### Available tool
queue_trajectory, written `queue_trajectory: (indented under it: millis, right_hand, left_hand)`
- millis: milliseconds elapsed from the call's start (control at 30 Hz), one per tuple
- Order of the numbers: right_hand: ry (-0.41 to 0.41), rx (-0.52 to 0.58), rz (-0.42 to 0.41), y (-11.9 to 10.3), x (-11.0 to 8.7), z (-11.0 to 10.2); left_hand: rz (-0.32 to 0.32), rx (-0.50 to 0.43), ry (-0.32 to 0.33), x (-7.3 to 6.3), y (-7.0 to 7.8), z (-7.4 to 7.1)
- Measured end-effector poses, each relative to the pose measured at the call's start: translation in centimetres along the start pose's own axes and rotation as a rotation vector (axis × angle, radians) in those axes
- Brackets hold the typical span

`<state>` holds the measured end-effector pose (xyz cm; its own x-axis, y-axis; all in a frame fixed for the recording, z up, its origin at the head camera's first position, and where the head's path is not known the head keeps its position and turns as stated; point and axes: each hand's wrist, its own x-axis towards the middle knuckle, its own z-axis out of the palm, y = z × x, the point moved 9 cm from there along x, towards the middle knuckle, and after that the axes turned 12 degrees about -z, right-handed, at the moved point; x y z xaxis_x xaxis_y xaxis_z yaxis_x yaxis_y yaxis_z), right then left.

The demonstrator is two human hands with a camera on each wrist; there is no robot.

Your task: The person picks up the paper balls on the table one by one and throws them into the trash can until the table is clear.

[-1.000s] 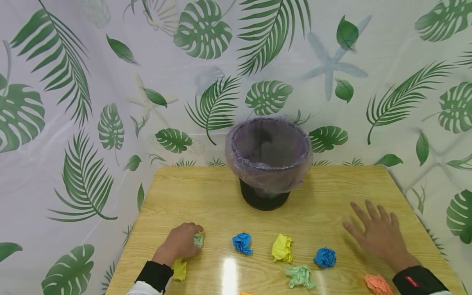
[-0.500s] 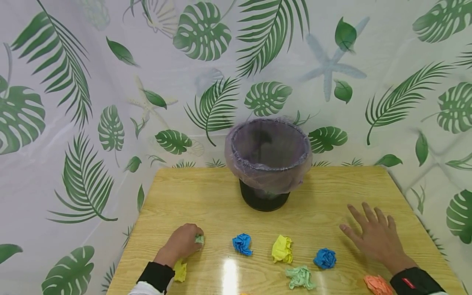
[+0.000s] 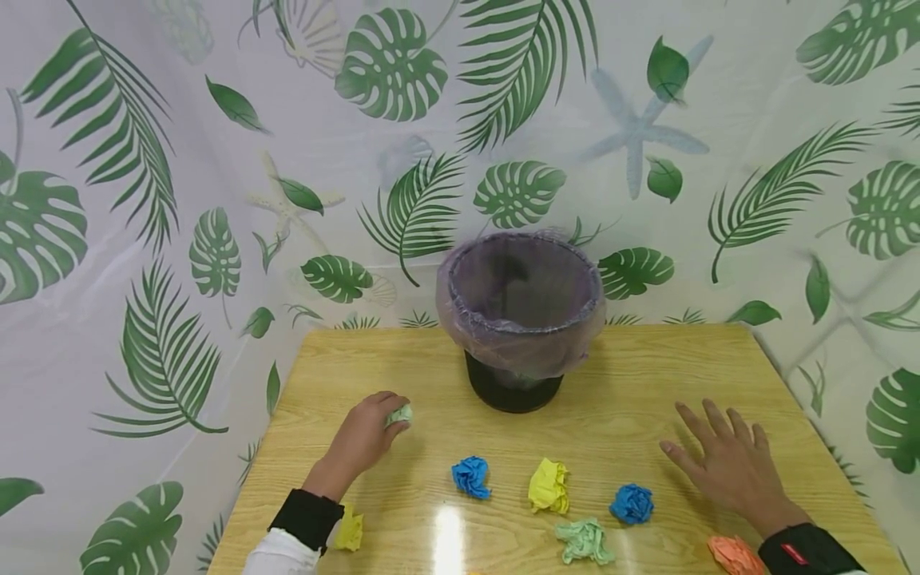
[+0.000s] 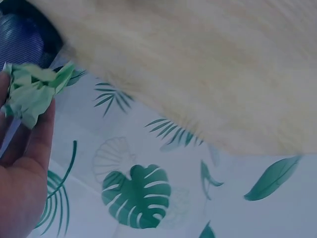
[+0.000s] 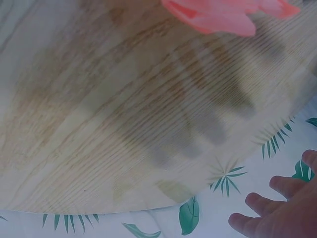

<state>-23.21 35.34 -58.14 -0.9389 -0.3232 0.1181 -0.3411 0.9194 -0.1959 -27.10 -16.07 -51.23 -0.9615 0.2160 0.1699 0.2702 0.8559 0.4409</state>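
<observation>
My left hand [image 3: 365,431] pinches a crumpled pale green paper ball [image 3: 399,415] between thumb and fingers, above the left part of the table. In the left wrist view the same green paper ball [image 4: 33,91] sits at the fingertips. My right hand [image 3: 735,463] hovers over the right side with fingers spread, holding nothing. A crumpled orange paper ball [image 3: 736,554] lies near its wrist; a blue paper ball [image 3: 632,504] is to its left. Partly behind the left cuff lies a yellow paper ball [image 3: 349,530].
A black bin [image 3: 514,391] lined with a translucent purple bag [image 3: 460,319] stands at the table's back. Another blue paper ball [image 3: 471,477], a yellow paper ball [image 3: 549,485] and a green paper ball [image 3: 584,541] lie mid-table. Leaf-patterned sheeting [image 3: 402,200] surrounds the wooden table [image 3: 647,383].
My left hand has lifted the green paper ball and moved it forward and slightly right, toward the bin. The right hand has barely shifted.
</observation>
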Motion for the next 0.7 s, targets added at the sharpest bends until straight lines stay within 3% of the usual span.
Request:
queue_trajectory:
  millis: [333, 700]
  right_hand:
    - [0.005, 0.001, -0.014, -0.2, 0.0, 0.1]
    - [-0.002, -0.001, -0.009, -0.4, 0.0, 0.0]
  left_hand:
    - [0.187, -0.087, 0.263, 2.9, 4.6, -5.5]
    - [0.305, -0.184, 0.394, 6.1, 9.5, -9.8]
